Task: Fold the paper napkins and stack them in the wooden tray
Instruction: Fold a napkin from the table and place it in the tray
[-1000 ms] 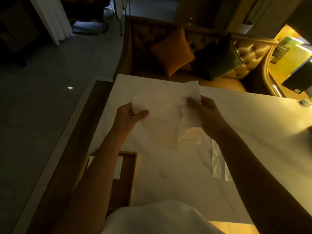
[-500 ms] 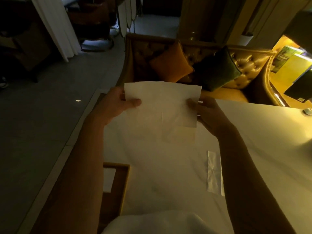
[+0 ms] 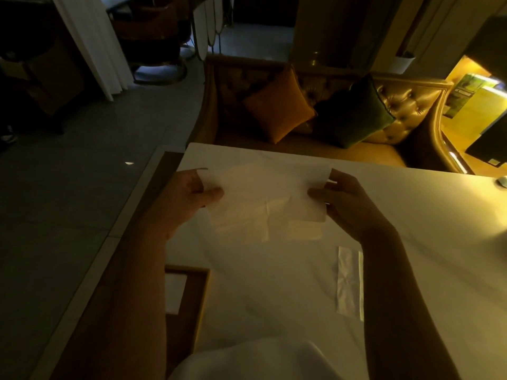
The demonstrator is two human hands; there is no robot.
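Observation:
I hold a thin white paper napkin (image 3: 263,198) spread out above the white table (image 3: 411,242), with creases showing across it. My left hand (image 3: 192,196) pinches its left edge between thumb and fingers. My right hand (image 3: 345,204) pinches its right edge. The wooden tray (image 3: 197,292) sits at the table's near left, partly hidden by my left forearm, with a white folded napkin (image 3: 175,294) inside. A clear plastic wrapper (image 3: 349,283) lies flat on the table beside my right forearm.
A tufted golden sofa (image 3: 406,111) runs along the table's far side, carrying an orange cushion (image 3: 277,105) and a dark green cushion (image 3: 354,111). A dark wooden border (image 3: 153,204) and grey floor lie to the left. A small object (image 3: 502,181) sits at the far right table edge.
The crumpled napkin has been pulled flat between both hands, lifted, and then lowered a little toward the table. My view has tilted up slightly.

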